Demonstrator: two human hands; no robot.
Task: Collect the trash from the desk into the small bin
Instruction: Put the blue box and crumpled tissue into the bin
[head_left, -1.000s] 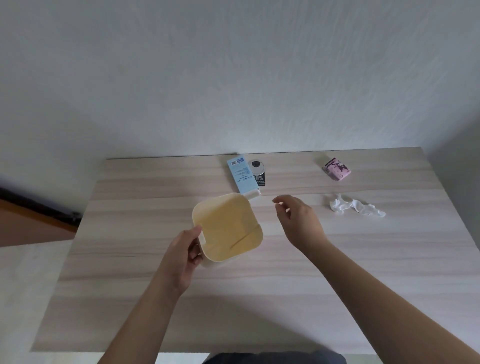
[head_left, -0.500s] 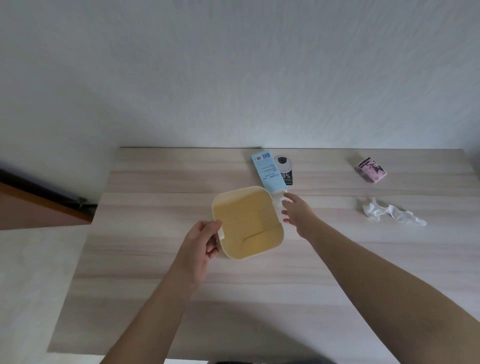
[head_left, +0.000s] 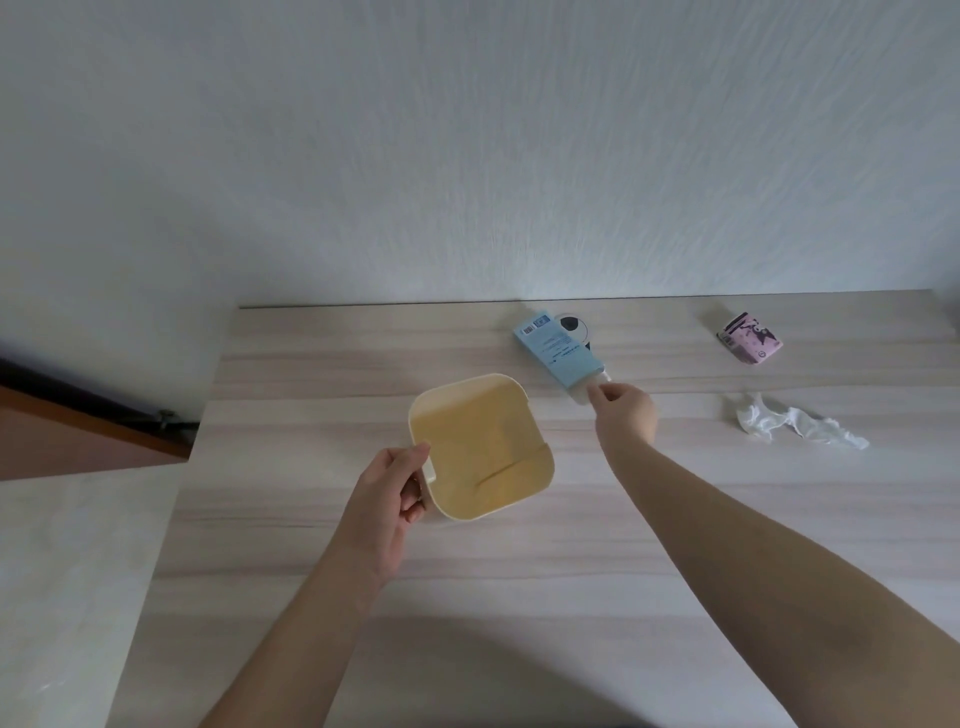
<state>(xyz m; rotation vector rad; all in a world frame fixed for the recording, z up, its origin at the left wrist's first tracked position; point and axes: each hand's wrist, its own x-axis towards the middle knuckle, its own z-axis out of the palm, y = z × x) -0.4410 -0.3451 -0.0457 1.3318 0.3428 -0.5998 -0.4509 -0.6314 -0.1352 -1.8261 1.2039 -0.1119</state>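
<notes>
A small cream-yellow bin (head_left: 483, 447) stands on the wooden desk (head_left: 519, 571), and nothing shows inside it. My left hand (head_left: 392, 499) grips its near-left rim. A light blue packet (head_left: 558, 353) lies just beyond the bin. My right hand (head_left: 623, 413) pinches the packet's clear near end between its fingertips. A crumpled white tissue (head_left: 795, 428) lies to the right of my right hand. A small pink wrapper (head_left: 748, 345) lies further back on the right.
A round black-and-white object (head_left: 574, 327) sits behind the blue packet, close to the white wall (head_left: 467, 156). The desk's left edge drops to a pale floor (head_left: 67, 571).
My right hand has reached forward past the bin and closed its fingertips on the blue packet's end. My left hand stays on the bin's rim. The camera view has shifted left.
</notes>
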